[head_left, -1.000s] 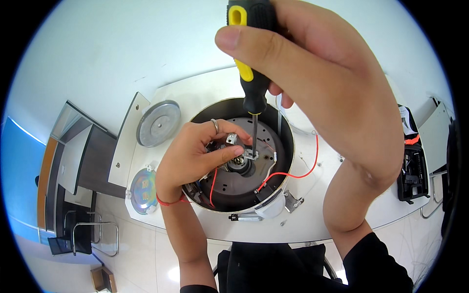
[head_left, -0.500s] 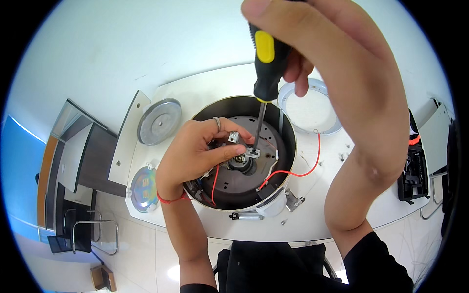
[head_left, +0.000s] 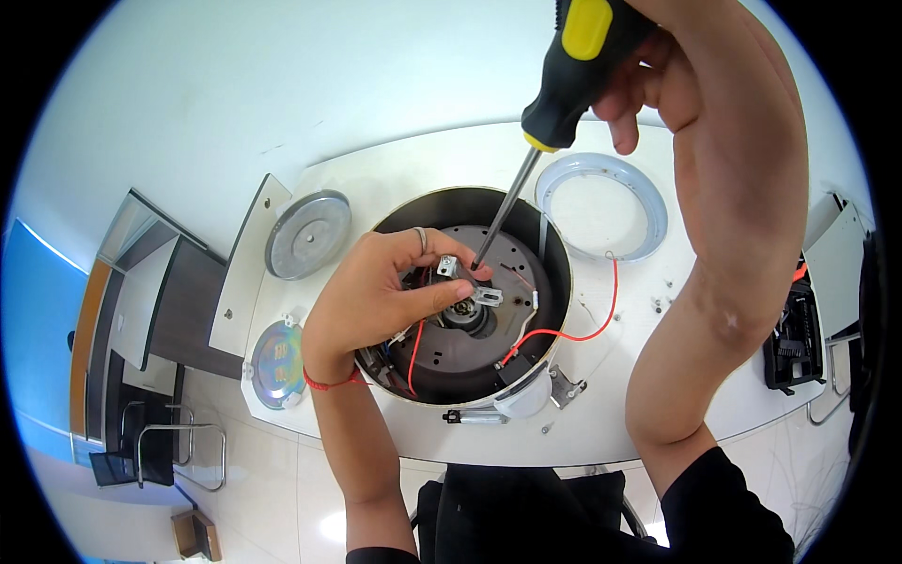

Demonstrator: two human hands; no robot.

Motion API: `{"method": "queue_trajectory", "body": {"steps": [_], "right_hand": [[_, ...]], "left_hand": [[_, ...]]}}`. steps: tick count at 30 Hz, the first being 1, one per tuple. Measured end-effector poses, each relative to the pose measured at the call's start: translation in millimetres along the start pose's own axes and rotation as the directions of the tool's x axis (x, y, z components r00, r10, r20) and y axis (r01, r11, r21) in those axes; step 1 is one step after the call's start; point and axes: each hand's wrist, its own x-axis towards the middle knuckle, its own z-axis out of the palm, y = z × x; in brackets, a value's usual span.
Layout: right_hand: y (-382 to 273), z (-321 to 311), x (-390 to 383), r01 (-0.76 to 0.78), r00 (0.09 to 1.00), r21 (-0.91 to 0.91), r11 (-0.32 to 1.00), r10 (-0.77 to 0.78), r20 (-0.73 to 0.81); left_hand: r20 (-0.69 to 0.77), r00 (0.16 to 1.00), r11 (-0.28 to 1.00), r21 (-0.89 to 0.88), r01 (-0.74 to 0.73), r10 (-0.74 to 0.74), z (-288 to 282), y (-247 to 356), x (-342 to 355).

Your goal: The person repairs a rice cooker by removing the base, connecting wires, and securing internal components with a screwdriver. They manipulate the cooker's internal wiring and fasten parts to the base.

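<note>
My right hand point(head_left: 648, 89) is closed round the black and yellow handle of a screwdriver point(head_left: 567, 80), high over the table. Its shaft slants down to the left, with the tip by the fingertips of my left hand point(head_left: 371, 291). Thumb and fingers of that hand pinch a small silver metal bracket point(head_left: 487, 297) with a slotted tab. Below it lies a round dark housing point(head_left: 561, 329) holding a grey perforated disc point(head_left: 442, 352) and a central hub. Part of the bracket is hidden behind my thumb. Red wires point(head_left: 573, 336) run out of the housing to the right.
On the white table, a pale ring point(head_left: 648, 183) lies at the back right and a round metal lid point(head_left: 308, 235) at the back left. An iridescent disc point(head_left: 279, 365) is near the left edge. Loose screws and a small bracket point(head_left: 567, 386) lie right; a black tool case point(head_left: 794, 343) stands far right.
The screwdriver tip has come out of the bracket's slotted tab and shifted up to my left fingertips. The handle and my right hand have moved right, tilting the shaft more. My left hand stays nearly still.
</note>
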Motion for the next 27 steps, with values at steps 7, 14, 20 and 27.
{"method": "queue_trajectory", "body": {"steps": [7, 14, 20, 27], "right_hand": [[-2, 3, 0, -0.03, 0.999, 0.029, 0.999, 0.031, -0.011], [-3, 4, 1, -0.054, 0.998, 0.04, 0.998, 0.054, -0.018], [-6, 5, 2, -0.069, 0.997, 0.048, 0.996, 0.07, -0.02], [-7, 7, 4, -0.089, 0.996, 0.053, 0.995, 0.09, -0.016]], "left_hand": [[-0.004, 1.0, 1.0, 0.027, 0.015, -0.015, -1, -2, -1], [-0.001, 1.0, 1.0, -0.009, -0.016, 0.016, -1, -5, 0], [-0.029, 0.999, 0.997, -0.055, -0.047, 0.046, 1, -9, -1], [-0.016, 0.999, 0.999, 0.028, -0.044, 0.044, -1, -12, 0]]}}
